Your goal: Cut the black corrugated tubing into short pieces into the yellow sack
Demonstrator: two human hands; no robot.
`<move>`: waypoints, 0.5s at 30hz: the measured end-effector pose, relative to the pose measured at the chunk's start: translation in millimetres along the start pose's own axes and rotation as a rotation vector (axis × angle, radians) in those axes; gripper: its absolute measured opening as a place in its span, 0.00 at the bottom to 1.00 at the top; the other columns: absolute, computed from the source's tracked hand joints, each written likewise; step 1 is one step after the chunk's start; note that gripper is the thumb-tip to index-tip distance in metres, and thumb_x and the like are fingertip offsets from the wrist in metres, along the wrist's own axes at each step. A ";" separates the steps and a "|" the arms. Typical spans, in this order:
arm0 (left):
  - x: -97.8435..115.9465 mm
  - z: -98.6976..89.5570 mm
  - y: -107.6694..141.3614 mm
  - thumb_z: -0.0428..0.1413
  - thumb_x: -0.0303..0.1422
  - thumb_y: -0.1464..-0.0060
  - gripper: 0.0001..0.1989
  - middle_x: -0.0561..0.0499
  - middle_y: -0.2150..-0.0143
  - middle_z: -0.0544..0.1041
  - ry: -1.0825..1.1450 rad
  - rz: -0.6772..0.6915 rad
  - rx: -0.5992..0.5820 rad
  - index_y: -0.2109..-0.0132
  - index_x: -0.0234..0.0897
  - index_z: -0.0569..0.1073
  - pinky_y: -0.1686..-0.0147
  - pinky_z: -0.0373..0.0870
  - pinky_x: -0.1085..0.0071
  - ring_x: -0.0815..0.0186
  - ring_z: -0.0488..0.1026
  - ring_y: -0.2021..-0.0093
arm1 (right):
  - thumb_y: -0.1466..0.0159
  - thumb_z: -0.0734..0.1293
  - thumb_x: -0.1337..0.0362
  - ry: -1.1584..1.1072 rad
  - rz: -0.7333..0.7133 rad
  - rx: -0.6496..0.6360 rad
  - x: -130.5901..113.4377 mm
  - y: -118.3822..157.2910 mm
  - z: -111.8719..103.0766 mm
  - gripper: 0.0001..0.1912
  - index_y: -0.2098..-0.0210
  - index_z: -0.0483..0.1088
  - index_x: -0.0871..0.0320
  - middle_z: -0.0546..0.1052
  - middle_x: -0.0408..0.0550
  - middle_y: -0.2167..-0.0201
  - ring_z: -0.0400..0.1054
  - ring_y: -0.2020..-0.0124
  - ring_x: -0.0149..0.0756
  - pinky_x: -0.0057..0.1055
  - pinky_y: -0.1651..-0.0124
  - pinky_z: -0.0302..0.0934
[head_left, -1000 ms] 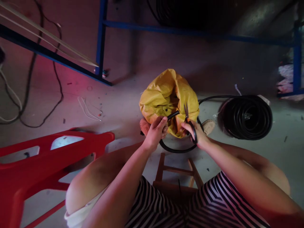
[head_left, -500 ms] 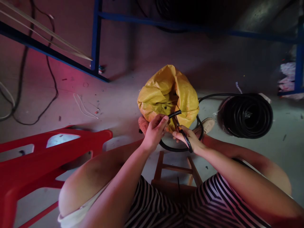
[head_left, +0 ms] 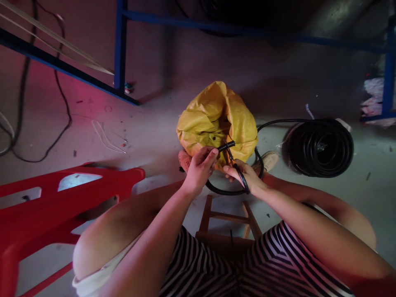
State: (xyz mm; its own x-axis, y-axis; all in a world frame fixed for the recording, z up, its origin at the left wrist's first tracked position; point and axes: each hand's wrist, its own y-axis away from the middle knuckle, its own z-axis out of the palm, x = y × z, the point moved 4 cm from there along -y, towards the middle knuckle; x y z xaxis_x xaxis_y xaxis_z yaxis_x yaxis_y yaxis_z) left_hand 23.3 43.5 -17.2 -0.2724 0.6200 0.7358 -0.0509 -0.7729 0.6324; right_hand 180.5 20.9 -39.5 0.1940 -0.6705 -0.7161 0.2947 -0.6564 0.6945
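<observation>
My left hand [head_left: 201,170] is closed around a black tube [head_left: 224,146], whose ribbed end sticks out to the right past the thumb. In my right hand [head_left: 246,175] is a pair of scissors [head_left: 236,167] with a dark looped handle and an orange part near the pivot. Their blades point up and left, at the tube just beyond my left fingers. Whether the blades touch the tube or pass behind it I cannot tell. Behind both hands, between my feet, stands a crumpled yellow sack [head_left: 201,119] with its mouth open upward.
Black tubing runs right from the sack to a thick coil [head_left: 321,148] on the floor. A red plastic stool [head_left: 62,214] is at the left, and a small wooden stool [head_left: 227,239] is below me. Blue metal frame bars [head_left: 120,49] cross the far side. Loose cables [head_left: 62,90] lie far left.
The whole view has shifted slightly left and up. Both hands keep their hold, with the scissor tips still at the tube end.
</observation>
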 end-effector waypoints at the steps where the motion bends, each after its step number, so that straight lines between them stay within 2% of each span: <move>1: -0.1 0.0 0.1 0.65 0.47 0.45 0.19 0.61 0.76 0.60 0.000 -0.001 0.000 0.64 0.39 0.69 0.83 0.49 0.78 0.78 0.52 0.82 | 0.39 0.72 0.43 -0.002 0.002 0.001 0.0 -0.2 -0.2 0.23 0.63 0.68 0.57 0.73 0.43 0.68 0.67 0.68 0.35 0.33 0.61 0.63; 15: -0.8 -1.4 -1.7 0.66 0.48 0.45 0.20 0.61 0.76 0.61 0.040 -0.010 0.000 0.64 0.39 0.68 0.83 0.50 0.80 0.78 0.53 0.81 | 0.40 0.71 0.39 0.037 0.028 -0.008 -8.9 1.8 1.3 0.27 0.62 0.69 0.58 0.73 0.45 0.68 0.67 0.68 0.36 0.34 0.62 0.63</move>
State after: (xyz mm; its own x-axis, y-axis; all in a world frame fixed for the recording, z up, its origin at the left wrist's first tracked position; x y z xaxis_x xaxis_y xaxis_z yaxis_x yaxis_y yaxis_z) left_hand 22.2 44.1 -19.2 -0.3101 0.6215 0.7194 -0.0536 -0.7669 0.6395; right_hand 178.2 25.2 -31.8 0.2366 -0.6751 -0.6988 0.2963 -0.6348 0.7136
